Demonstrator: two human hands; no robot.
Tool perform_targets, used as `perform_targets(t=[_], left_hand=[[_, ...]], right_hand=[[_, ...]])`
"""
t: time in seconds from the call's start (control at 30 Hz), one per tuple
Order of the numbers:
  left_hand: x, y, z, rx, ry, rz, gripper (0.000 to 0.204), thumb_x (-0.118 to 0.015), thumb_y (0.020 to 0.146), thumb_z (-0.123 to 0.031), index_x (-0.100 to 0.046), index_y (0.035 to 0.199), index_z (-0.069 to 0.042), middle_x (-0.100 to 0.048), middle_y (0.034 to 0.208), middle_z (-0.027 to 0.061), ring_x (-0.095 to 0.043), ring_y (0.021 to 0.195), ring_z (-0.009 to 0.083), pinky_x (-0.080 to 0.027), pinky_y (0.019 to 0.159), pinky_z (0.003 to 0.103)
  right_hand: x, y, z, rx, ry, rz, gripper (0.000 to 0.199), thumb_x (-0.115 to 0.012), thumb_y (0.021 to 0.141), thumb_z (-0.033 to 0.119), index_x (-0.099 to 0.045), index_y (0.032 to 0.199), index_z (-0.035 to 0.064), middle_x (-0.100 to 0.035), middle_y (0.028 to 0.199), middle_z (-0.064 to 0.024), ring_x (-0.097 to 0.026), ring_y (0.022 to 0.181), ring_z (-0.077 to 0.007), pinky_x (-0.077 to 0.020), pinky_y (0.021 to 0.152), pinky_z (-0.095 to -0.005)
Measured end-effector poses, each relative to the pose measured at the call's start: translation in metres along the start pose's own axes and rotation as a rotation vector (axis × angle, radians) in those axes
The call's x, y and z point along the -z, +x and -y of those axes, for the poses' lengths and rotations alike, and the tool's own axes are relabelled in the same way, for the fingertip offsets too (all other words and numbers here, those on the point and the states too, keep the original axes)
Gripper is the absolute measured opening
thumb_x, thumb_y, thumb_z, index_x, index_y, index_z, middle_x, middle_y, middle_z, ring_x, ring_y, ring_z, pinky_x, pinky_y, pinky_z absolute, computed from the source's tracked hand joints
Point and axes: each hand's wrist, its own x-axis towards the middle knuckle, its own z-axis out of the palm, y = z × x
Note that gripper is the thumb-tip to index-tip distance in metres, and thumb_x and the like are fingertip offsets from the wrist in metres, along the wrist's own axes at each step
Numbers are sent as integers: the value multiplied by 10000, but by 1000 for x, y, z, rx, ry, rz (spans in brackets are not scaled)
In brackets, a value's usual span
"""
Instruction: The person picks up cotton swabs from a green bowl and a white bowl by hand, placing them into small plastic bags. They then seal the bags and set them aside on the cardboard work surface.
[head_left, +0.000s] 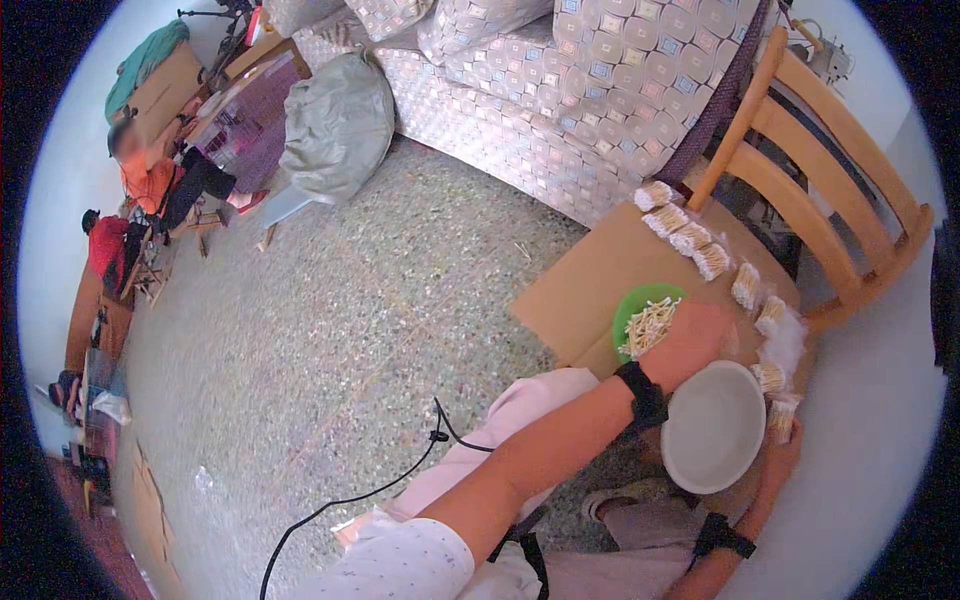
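A green bowl (pixel 622 328) full of loose cotton swabs (pixel 650 325) stands on a cardboard sheet (pixel 570 290). My left hand (pixel 700 340) reaches over the bowl's right side; it is blurred and its fingers are hidden. At the sheet's right edge, my right hand (pixel 786 457) has its fingers closed on a small bundle of cotton swabs (pixel 782 417) in clear wrap. Between my two hands sits a white oval basin (pixel 713 428). More bundled swabs (pixel 690 238) in clear plastic line the far and right edges of the cardboard.
A wooden chair back (pixel 820 170) rises beyond the cardboard, beside a patterned sofa (pixel 600 110). A black cable (pixel 350 490) crosses by my left arm. A grey-green sack (pixel 340 125) lies on the speckled floor (pixel 330 320). Two people (pixel 150 185) sit far left.
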Motion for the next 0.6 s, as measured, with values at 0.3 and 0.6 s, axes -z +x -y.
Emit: perform_targets(t=[0.3, 0.6], left_hand=[[4, -10, -5, 91, 56, -400, 495, -628, 741, -216, -523, 1197, -52, -536, 1092, 248, -451, 1065, 417, -322, 915, 553], [-11, 2, -40, -369, -763, -81, 386, -599, 826, -271, -580, 1148, -60, -595, 1129, 160, -558, 1036, 322, -430, 908, 401]], right_hand=[[4, 10, -26, 64, 307, -187, 555, -630, 857, 297, -444, 1285, -3, -479, 1291, -194, -467, 1182, -293, -365, 992, -380], [-5, -36, 67, 275, 475, 31, 552, -624, 827, 147, -389, 1309, 13, -456, 1307, -138, -434, 1208, -243, -322, 1036, -368]])
